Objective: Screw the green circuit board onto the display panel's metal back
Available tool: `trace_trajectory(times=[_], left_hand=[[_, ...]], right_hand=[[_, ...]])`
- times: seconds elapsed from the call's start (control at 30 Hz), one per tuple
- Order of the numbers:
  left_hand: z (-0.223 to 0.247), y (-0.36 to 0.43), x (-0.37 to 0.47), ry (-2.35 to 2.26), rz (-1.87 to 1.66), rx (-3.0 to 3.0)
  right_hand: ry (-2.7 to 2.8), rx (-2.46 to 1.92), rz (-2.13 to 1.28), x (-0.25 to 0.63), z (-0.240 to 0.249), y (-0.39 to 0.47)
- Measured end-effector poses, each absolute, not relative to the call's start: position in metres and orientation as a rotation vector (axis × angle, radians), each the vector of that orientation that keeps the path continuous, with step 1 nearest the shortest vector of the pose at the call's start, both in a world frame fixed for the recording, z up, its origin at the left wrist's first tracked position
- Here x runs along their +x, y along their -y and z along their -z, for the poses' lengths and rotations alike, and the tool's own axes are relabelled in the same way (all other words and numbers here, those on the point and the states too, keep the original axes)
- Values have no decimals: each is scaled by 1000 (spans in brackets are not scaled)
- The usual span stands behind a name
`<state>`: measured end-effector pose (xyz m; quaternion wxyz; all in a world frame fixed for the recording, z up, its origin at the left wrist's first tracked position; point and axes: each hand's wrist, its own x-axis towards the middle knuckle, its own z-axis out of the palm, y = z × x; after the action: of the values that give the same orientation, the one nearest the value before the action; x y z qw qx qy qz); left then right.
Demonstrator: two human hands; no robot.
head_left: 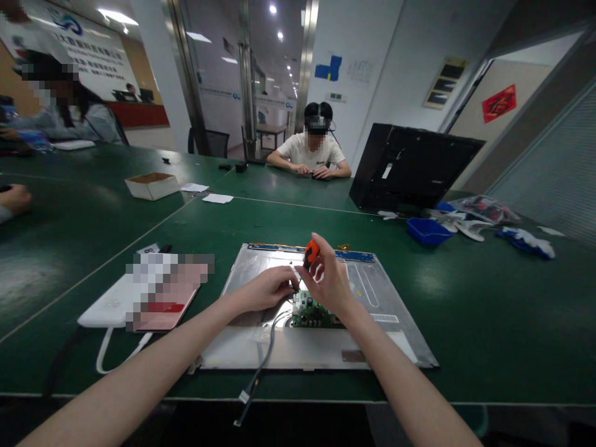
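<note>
My right hand [329,279] is closed round the orange and black handle of a screwdriver [311,251], held upright with its shaft pointing down at the edge of a green circuit board [310,313]. Close beside the shaft, my left hand [272,287] has its fingers pinched together at the board's upper left corner; what they hold, if anything, is hidden. The board lies on the metal back of a flat display panel [395,323]. Dark cables [270,347] run from the board over the panel's front edge. A blue strip [358,256] lines the panel's far edge.
A white power bank [107,304] and a pink phone-like slab [172,310] with a white cable lie left. Farther off are an open box [151,186], a black monitor housing [410,171] and a blue tray [428,231]. A person [313,149] sits opposite; others are at the left.
</note>
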<state>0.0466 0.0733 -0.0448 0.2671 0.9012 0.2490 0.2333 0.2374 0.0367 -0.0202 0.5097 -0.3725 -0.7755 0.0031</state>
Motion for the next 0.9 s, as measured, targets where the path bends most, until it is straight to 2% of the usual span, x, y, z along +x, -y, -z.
trace_trajectory(times=[0.9], left_hand=[[43, -72, 47, -687, -635, 2443]], right_hand=[[1854, -869, -42, 237, 19, -35]])
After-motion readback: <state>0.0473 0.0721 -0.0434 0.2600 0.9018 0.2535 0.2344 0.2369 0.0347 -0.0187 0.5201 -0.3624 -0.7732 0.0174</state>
